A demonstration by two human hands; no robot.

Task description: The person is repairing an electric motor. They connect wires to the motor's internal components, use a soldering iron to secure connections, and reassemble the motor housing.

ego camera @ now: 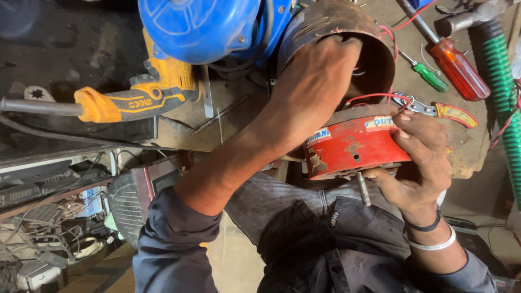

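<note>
Two hands are at work on my view, and I take them from left to right. My left hand [320,76] reaches up and across from the lower left, forearm stretched long, wrist bent, with its fingers curled over the rim of the rusty brown metal cylinder housing [347,32] and dipping inside the mouth, so I cannot tell what the fingertips touch in there. Just below it sits the round red painted metal motor body with worn stickers [353,145], held at the near edge of the stained wooden bench [461,152] over my lap; thin red wires [374,96] run from it toward the housing. I judge this red drum heavy, stiff and a little greasy, with chipped paint; the rim is the safest place to grip, well off the wires and the short steel shaft [362,187] poking from beneath. My right hand [420,163] does that: palm against the drum's right side, fingers wrapped over the upper edge, thumb beneath. Further right lie a red-handled screwdriver [460,68] and a green ribbed hose [502,81].
</note>
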